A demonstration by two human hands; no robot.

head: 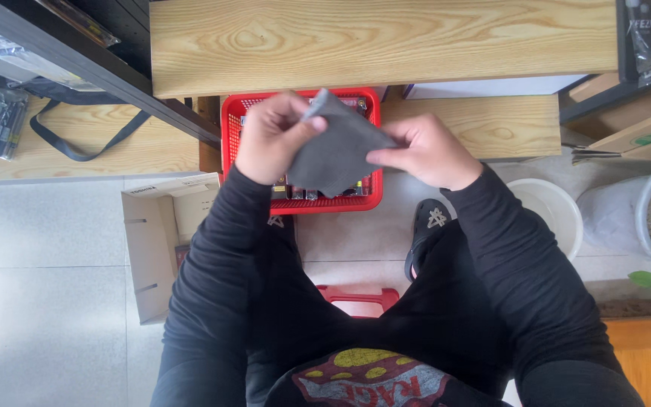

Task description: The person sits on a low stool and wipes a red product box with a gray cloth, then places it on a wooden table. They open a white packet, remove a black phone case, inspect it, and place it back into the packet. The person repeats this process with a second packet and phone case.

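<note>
- Your left hand (271,136) pinches the top corner of the grey cloth (334,151); grip closed on it.
- Your right hand (423,151) pinches the cloth's right edge, also closed on it.
- The cloth hangs spread between both hands, above the red basket (229,143) on the floor.
- The basket holds small dark items in a row; too hidden by the cloth to tell what kind.
- Progress, as a judgement: the cloth is picked up and opened flat, no item is in hand, nothing looks wiped or wrapped yet.
- Nearby: an open cardboard box (148,249) at your left, a white bucket (559,211) at your right, and a wooden shelf (386,41) above.
</note>
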